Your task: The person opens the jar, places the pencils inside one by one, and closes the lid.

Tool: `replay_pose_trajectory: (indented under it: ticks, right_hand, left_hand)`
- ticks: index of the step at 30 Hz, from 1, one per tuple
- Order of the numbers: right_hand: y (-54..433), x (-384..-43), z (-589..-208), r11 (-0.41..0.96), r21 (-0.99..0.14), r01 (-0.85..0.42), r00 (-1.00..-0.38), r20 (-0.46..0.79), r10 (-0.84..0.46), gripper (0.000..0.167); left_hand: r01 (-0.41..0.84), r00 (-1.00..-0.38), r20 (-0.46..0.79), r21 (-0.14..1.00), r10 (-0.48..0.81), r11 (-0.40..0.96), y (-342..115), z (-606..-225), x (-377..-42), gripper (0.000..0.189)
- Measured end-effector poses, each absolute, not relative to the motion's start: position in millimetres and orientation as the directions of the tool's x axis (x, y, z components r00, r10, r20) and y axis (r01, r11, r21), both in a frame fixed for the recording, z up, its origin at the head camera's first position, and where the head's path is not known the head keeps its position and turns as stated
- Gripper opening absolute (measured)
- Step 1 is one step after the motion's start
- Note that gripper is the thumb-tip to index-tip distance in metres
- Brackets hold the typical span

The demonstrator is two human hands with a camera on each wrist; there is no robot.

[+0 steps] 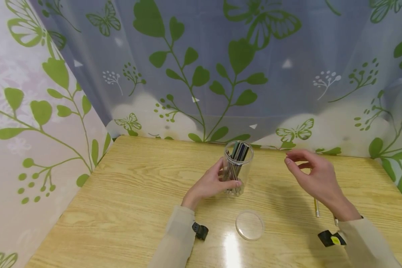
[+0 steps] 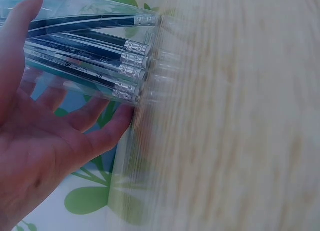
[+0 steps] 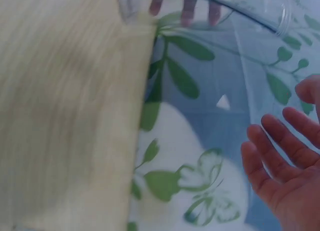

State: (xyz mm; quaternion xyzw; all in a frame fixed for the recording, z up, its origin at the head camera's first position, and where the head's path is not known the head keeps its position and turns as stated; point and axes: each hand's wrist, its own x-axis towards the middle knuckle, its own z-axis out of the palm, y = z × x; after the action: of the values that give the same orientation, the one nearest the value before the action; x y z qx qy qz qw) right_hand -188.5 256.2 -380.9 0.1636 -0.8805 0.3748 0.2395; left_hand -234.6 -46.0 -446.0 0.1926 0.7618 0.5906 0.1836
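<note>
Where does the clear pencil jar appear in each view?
Head: clear pencil jar right of centre, below mid-height, in the left hand.
Left wrist: upper left, turned sideways in the image.
Right wrist: top edge, centre to right, partly cut off.
Shared landmark: wood-grain tabletop.

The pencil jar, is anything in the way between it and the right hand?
Nothing visible is, just open space between the right hand and the pencil jar. The left hand holds the jar's other side, and the clear disc lies off that path.
</note>
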Motion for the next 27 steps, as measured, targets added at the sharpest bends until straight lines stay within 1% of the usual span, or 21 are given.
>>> replay_pose_trajectory:
  ticks: [1, 5, 8, 11, 15, 18, 23, 27]
  right_hand:
    - [260.0, -187.0, -383.5, 0.674, -0.587, -0.448, -0.842, 0.53, -0.099, 0.021]
    - [275.6, -181.8, -394.4, 0.71, -0.609, -0.353, -0.889, 0.455, -0.051, 0.021]
    - [286.9, -179.5, -402.1, 0.733, -0.612, -0.298, -0.912, 0.41, -0.028, 0.023]
    - [296.0, -178.7, -407.8, 0.748, -0.613, -0.254, -0.926, 0.378, -0.005, 0.025]
    - [306.3, -178.2, -414.2, 0.773, -0.6, -0.207, -0.938, 0.346, 0.018, 0.028]
    - [314.2, -179.1, -419.4, 0.795, -0.578, -0.184, -0.945, 0.327, 0.02, 0.03]
    - [326.1, -184.4, -428.8, 0.835, -0.536, -0.124, -0.961, 0.273, 0.033, 0.037]
    - [332.2, -189.2, -437.0, 0.84, -0.535, -0.09, -0.973, 0.226, 0.04, 0.039]
  left_hand:
    - [0.072, -0.859, -0.057, 0.971, 0.509, 0.23, -46.2, -446.2, -234.4, 0.068]
    - [0.068, -0.86, -0.063, 0.97, 0.506, 0.235, -46.2, -447.2, -233.7, 0.071]
    - [0.069, -0.861, -0.064, 0.968, 0.504, 0.239, -46.2, -447.4, -233.5, 0.074]
    - [0.067, -0.862, -0.068, 0.967, 0.503, 0.245, -46.5, -447.0, -233.3, 0.078]
    - [0.067, -0.863, -0.07, 0.966, 0.501, 0.25, -47.0, -446.0, -233.0, 0.079]
    - [0.07, -0.864, -0.066, 0.966, 0.499, 0.248, -47.2, -445.9, -233.1, 0.076]
    - [0.074, -0.865, -0.064, 0.965, 0.497, 0.253, -46.9, -445.6, -232.8, 0.08]
    - [0.072, -0.865, -0.066, 0.965, 0.498, 0.253, -45.8, -445.6, -232.6, 0.079]
